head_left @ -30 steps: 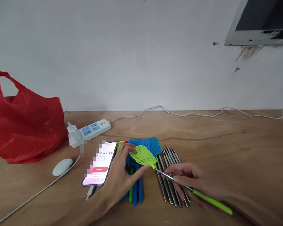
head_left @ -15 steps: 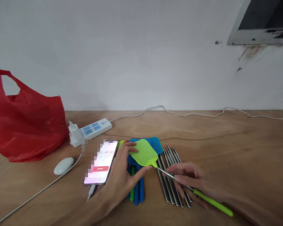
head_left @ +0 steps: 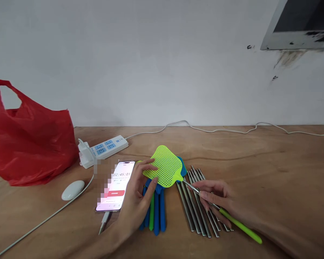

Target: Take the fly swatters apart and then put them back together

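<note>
A lime-green fly swatter (head_left: pixel 166 165) with a thin metal rod and green grip is held above the wooden table (head_left: pixel 272 169). My right hand (head_left: pixel 218 203) pinches its rod just above the grip. My left hand (head_left: pixel 140 196) touches the lower edge of the mesh head with its fingertips. Under the head lies a pile of blue and green swatter heads and plastic handles (head_left: pixel 155 212). Several bare metal rods (head_left: pixel 197 205) lie side by side to the right of that pile.
A lit phone (head_left: pixel 116 185) on a cable lies left of my left hand. Further left are a white oval device (head_left: pixel 72 190), a white power strip (head_left: pixel 104 149) and a red plastic bag (head_left: pixel 29 144). A white cable (head_left: pixel 218 130) runs along the wall.
The green swatter's head has tilted up and risen off the pile. My left fingers shifted from pinching its base to touching its lower edge. My right hand moved slightly up.
</note>
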